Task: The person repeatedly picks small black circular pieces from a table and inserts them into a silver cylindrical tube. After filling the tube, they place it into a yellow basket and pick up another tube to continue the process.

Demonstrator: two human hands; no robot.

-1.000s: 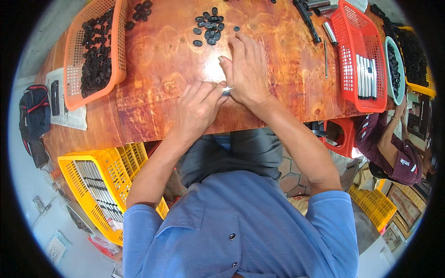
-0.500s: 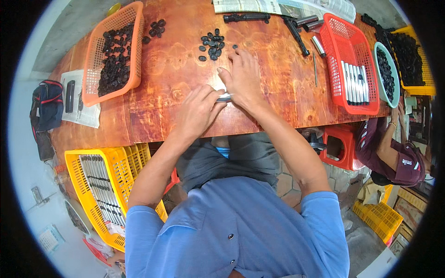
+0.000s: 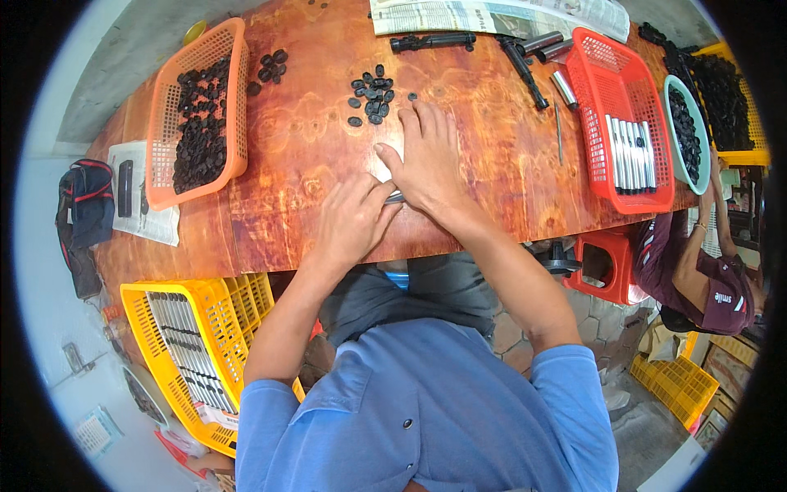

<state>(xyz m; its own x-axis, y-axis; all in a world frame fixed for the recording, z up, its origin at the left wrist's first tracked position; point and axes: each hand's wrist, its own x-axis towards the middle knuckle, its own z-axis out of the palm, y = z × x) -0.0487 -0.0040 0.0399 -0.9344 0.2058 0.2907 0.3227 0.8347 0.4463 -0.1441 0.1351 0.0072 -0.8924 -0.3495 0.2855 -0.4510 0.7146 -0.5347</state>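
Note:
On the wooden table (image 3: 287, 197) my left hand (image 3: 351, 217) pinches the end of a small silver-and-dark tube-like piece (image 3: 395, 197), mostly hidden between my hands. My right hand (image 3: 424, 164) lies open, fingers stretched away from me and thumb apart, its heel against the same piece. Just past its fingertips sits a single black oval cap (image 3: 412, 96). A loose pile of several such black caps (image 3: 374, 94) lies a little to the left.
An orange basket (image 3: 238, 123) of black parts stands left; a red basket (image 3: 591, 156) with silver tubes stands right, beside a pale bowl (image 3: 702, 156). Black tubular tools (image 3: 433, 41) lie near newspaper (image 3: 492, 16). A yellow crate (image 3: 152, 353) sits lower left. Another person's arm (image 3: 693, 262) is at right.
The view has shifted, so the table and hands appear slightly lower. My right hand's fingers remain stretched out, and my left still pinches the piece.

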